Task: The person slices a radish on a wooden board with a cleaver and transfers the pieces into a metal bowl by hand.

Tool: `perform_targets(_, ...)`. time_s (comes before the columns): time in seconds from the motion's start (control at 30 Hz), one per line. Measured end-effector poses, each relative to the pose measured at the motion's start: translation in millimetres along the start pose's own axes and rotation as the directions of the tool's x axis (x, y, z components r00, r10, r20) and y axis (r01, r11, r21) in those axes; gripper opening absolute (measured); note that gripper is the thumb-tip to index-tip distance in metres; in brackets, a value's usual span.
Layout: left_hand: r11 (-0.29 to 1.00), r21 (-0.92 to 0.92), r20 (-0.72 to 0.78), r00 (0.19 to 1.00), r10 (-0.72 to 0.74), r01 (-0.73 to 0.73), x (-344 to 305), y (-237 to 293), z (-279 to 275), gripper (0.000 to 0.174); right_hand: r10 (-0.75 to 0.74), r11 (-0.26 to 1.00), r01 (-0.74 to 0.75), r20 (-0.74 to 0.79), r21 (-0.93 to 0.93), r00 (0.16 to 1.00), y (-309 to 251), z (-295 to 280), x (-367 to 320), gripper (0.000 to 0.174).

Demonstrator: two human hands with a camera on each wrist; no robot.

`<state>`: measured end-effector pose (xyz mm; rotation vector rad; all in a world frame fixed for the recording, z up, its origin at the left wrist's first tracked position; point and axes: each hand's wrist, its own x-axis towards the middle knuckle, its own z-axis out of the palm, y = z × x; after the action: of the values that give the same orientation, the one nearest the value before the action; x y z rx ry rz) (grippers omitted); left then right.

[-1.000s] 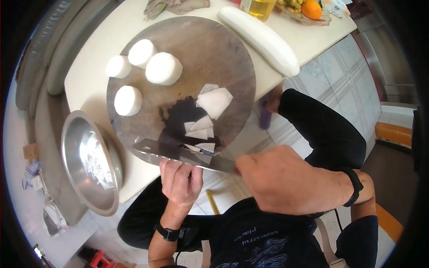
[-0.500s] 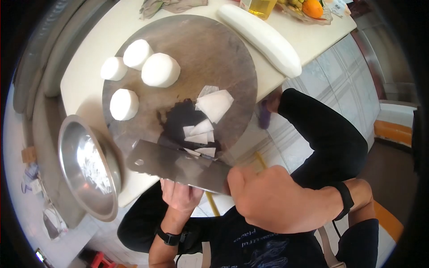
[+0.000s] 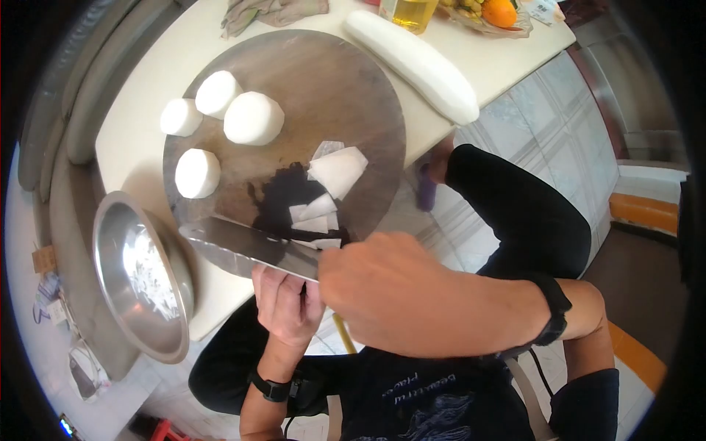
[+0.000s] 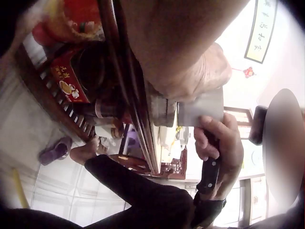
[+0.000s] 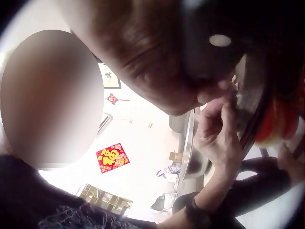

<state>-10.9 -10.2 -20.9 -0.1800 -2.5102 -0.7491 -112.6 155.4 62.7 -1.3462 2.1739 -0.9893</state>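
My right hand [image 3: 386,290] grips the black handle of a cleaver [image 4: 210,172], whose broad blade [image 3: 254,250] is tilted over the near edge of the round wooden chopping board [image 3: 331,81]. My left hand [image 3: 288,307] is at that edge with bent fingers right against the blade. The blade hides its fingertips, so I cannot tell what they hold. Just beyond lie thin white radish slices [image 3: 340,170], some smaller and overlapping, around a dark wet patch. Several thick radish chunks [image 3: 254,117] stand at the board's far left.
A steel bowl [image 3: 110,283] with white shreds [image 3: 151,279] stands left of the board. A long peeled radish [image 3: 412,66] lies behind it to the right. Farther back are a cloth [image 3: 276,9], a container of yellow liquid [image 3: 406,13] and a fruit dish with an orange [image 3: 499,12].
My right hand first moved down with the cleaver, its blade tilting flatter, then came up and left as the blade steepened again. My left hand stays beside the blade.
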Motion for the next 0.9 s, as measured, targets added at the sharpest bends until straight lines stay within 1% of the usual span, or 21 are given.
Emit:
perform_targets(0.07, 1.000, -0.006, -0.008, 1.000, 0.011, -0.011, 2, 2, 0, 0.021, 0.020, 0.999, -0.018, -0.074, 0.026, 0.997, 1, 4, 1, 0.016)
perform_targets(0.1, 1.000, 0.000, -0.016, 1.000, 0.018, -0.018, 4, 3, 2, 0.021, 0.010, 1.000, -0.009, -0.079, 0.019, 0.997, 3, 6, -1, 0.016)
perform_targets(0.17, 0.998, -0.049, -0.111, 0.993, 0.039, -0.044, 9, 4, 7, 0.022, 0.102, 0.995, -0.102, -0.066, 0.007, 0.993, 5, 9, -6, 0.016)
perform_targets(0.27, 0.998, -0.053, -0.129, 0.991, 0.038, -0.045, 12, 6, 8, 0.023, 0.116, 0.992, -0.120, -0.091, -0.038, 0.989, 8, 8, -12, 0.015)
perform_targets(0.4, 0.996, -0.066, -0.161, 0.986, 0.042, -0.053, 13, 5, 12, 0.025, 0.133, 0.988, -0.139, -0.085, -0.070, 0.987, 7, 4, -12, 0.015)
perform_targets(0.53, 0.997, -0.072, -0.150, 0.988, 0.030, -0.041, 15, 6, 10, 0.024, 0.158, 0.985, -0.160, -0.030, -0.059, 0.987, 5, -3, -10, 0.011)
perform_targets(0.57, 0.997, -0.077, -0.149, 0.989, 0.020, -0.031, 15, 7, 10, 0.024, 0.157, 0.986, -0.157, -0.005, -0.047, 0.988, 5, -5, -11, 0.011)
perform_targets(0.7, 0.997, -0.073, -0.129, 0.992, -0.006, -0.004, 17, 10, 7, 0.024, 0.138, 0.990, -0.137, 0.022, -0.023, 0.990, 4, -7, -17, 0.013)
perform_targets(0.8, 0.998, -0.049, -0.115, 0.992, -0.043, 0.038, 17, 20, 8, 0.025, 0.167, 0.985, -0.167, -0.001, -0.045, 0.986, 8, -7, -21, 0.014)
perform_targets(0.87, 0.996, -0.071, -0.111, 0.992, -0.062, 0.054, 16, 22, 7, 0.025, 0.160, 0.986, -0.163, -0.089, -0.033, 0.983, 12, -3, -22, 0.014)
perform_targets(0.9, 0.994, -0.088, -0.110, 0.991, -0.077, 0.067, 16, 22, 7, 0.025, 0.160, 0.986, -0.164, -0.089, -0.034, 0.983, 13, -3, -23, 0.014)
